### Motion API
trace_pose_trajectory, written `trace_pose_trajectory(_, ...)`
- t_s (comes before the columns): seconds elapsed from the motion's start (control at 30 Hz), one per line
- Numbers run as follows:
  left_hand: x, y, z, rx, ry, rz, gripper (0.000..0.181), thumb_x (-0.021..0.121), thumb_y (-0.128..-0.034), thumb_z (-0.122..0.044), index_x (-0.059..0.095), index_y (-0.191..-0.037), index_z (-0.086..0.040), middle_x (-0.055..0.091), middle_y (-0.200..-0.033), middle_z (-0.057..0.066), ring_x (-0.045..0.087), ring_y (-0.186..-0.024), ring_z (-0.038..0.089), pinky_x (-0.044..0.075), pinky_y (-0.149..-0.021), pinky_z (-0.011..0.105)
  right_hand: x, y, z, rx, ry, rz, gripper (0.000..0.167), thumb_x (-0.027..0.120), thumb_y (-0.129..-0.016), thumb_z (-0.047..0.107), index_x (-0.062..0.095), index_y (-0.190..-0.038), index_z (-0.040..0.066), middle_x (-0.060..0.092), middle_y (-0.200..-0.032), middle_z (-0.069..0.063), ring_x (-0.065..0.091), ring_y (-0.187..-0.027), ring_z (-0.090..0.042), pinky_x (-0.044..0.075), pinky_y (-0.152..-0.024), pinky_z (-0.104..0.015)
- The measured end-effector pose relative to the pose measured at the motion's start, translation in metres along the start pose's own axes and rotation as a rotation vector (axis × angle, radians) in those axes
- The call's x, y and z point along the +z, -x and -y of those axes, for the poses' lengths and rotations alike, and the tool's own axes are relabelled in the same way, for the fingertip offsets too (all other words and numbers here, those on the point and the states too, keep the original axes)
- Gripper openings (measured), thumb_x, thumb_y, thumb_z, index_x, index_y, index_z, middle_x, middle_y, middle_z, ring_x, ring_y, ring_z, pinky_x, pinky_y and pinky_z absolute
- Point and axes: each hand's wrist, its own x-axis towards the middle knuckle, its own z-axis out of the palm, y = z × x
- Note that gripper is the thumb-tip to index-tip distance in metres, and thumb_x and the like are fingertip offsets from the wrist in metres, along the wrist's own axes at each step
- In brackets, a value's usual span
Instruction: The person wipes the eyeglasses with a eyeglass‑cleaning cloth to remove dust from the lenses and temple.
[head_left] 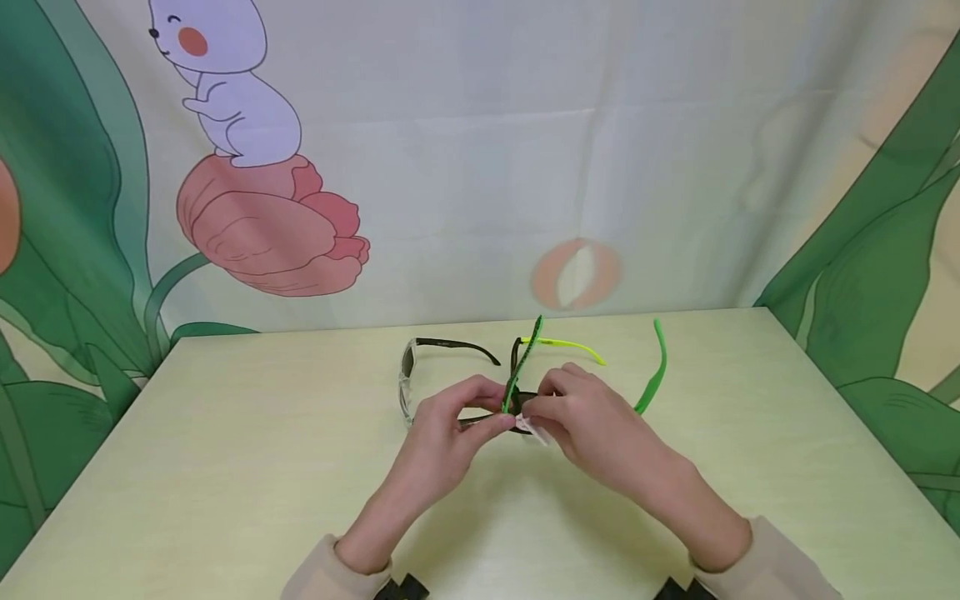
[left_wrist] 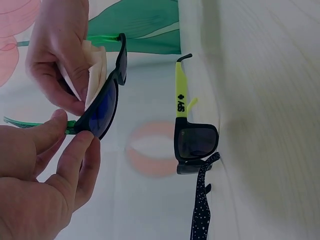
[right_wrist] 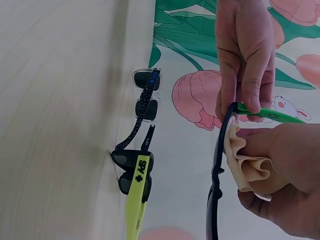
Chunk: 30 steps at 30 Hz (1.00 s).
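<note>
Black-framed sunglasses (left_wrist: pixel 104 112) with bluish lenses and green temples are held up above the table. My left hand (head_left: pixel 448 433) pinches them at one front corner, by the hinge of a green temple (head_left: pixel 525 362). In my right hand (head_left: pixel 588 417) is a bunched cream cloth (right_wrist: pixel 245 165), gripped between the fingers and thumb. The cloth lies against the inner side of a lens in both wrist views. The other green temple (head_left: pixel 656 371) sticks out beyond my right hand. Part of the frame is hidden behind the fingers in the head view.
Behind the hands, two more pairs stand on the table (head_left: pixel 247 467): clear-framed sunglasses with speckled dark temples (right_wrist: pixel 145 80), and black sunglasses with yellow temples (left_wrist: pixel 196 142). A printed curtain (head_left: pixel 450 167) hangs along the table's back edge.
</note>
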Motion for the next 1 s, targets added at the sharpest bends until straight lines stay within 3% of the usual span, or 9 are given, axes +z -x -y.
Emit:
trace_pose_trajectory(0.2,-0.0013,-0.0007,0.0006,0.001,0.005,-0.016,0.017,0.079,-0.0906,-0.006,0.074,-0.105,-0.012,0.073,-0.097,-0.003,0.068,-0.098,0.013,0.061,-0.078,0.030,-0.0028,-0.0005,0.0033,0.083,0.054,0.015,0.010,0.081,-0.086,-0.002,0.079,-0.090,0.007,0.053,-0.079,0.002,0.050,-0.080,-0.017,0.051,-0.067,-0.024)
trace_pose_trajectory(0.43,0.0006,-0.0004,0.0000,0.015,-0.001,0.027,0.016,0.079,-0.0909,-0.007,0.074,-0.105,-0.010,0.073,-0.103,0.003,0.068,-0.099,0.016,0.060,-0.082,0.030,-0.0010,-0.0011,0.0048,0.157,0.079,0.007,0.009,0.081,-0.086,-0.002,0.078,-0.092,0.004,0.051,-0.077,0.003,0.047,-0.077,-0.015,0.048,-0.063,-0.022)
trace_pose_trajectory(0.77,0.0043,0.0022,-0.0024,-0.003,0.013,0.041,0.016,0.079,-0.0914,-0.009,0.074,-0.106,-0.013,0.073,-0.104,-0.002,0.067,-0.100,0.009,0.060,-0.081,0.031,0.0024,-0.0013,0.0034,0.074,0.042,-0.024,0.010,0.083,-0.085,0.001,0.079,-0.091,0.008,0.057,-0.083,0.003,0.052,-0.081,-0.015,0.051,-0.066,-0.022)
trace_pose_trajectory(1.0,0.0050,0.0026,-0.0002,0.009,-0.006,0.015,0.015,0.079,-0.0912,-0.009,0.074,-0.105,-0.013,0.073,-0.103,-0.004,0.068,-0.100,0.012,0.060,-0.080,0.031,0.0008,0.0003,0.0049,0.063,0.018,0.014,0.008,0.083,-0.086,0.004,0.080,-0.091,0.010,0.058,-0.082,0.005,0.053,-0.081,-0.013,0.051,-0.064,-0.022)
